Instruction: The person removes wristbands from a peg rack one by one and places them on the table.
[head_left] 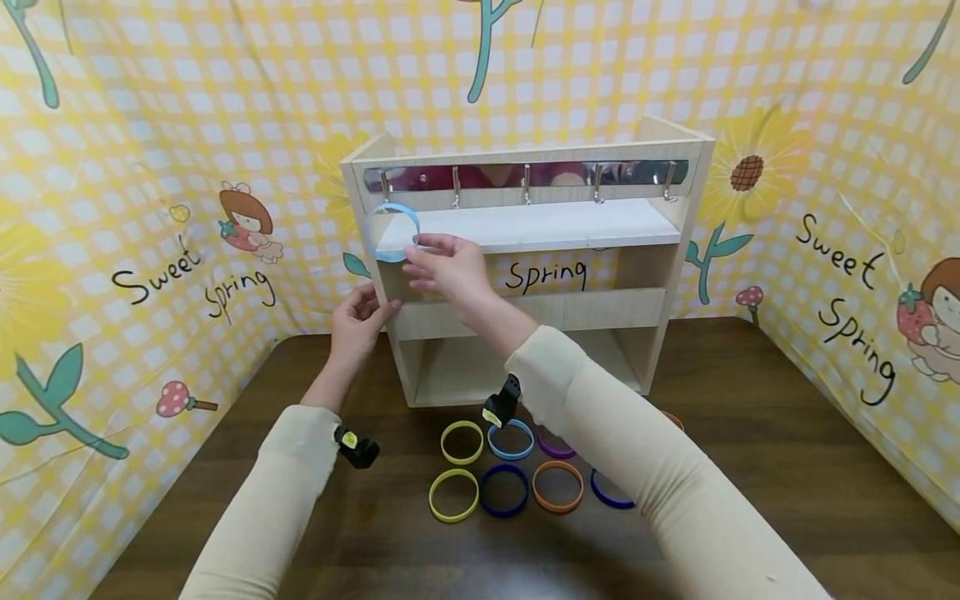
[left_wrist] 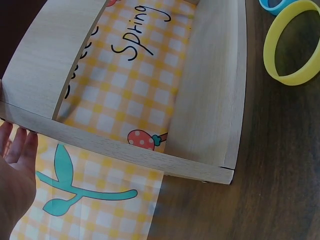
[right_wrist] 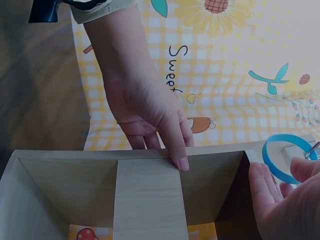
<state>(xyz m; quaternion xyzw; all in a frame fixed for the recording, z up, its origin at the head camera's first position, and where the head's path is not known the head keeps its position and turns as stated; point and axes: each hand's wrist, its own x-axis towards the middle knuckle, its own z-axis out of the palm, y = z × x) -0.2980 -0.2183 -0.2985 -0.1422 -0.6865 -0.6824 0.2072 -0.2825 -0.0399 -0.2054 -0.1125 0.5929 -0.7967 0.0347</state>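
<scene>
My right hand (head_left: 453,271) pinches a light blue silicone wristband (head_left: 411,215) between thumb and fingers. The band is raised in front of the upper left of a wooden shelf unit (head_left: 532,312), its top edge right at the leftmost metal hook (head_left: 386,183). In the right wrist view that hook (right_wrist: 314,148) overlaps the band's far side (right_wrist: 274,170). Lower down, my left hand (head_left: 358,321) grips the unit's left side panel, thumb over the front edge and fingers along the outside. The left wrist view catches only part of that hand (left_wrist: 17,175) against the panel.
Several wristbands lie in two rows on the dark table (head_left: 360,533) before the unit, including yellow (head_left: 453,519), dark blue (head_left: 504,513), orange (head_left: 557,507) and purple (head_left: 557,454) ones. My right forearm covers part of them. More hooks line the metal strip (head_left: 562,173). Checkered cloth surrounds the table.
</scene>
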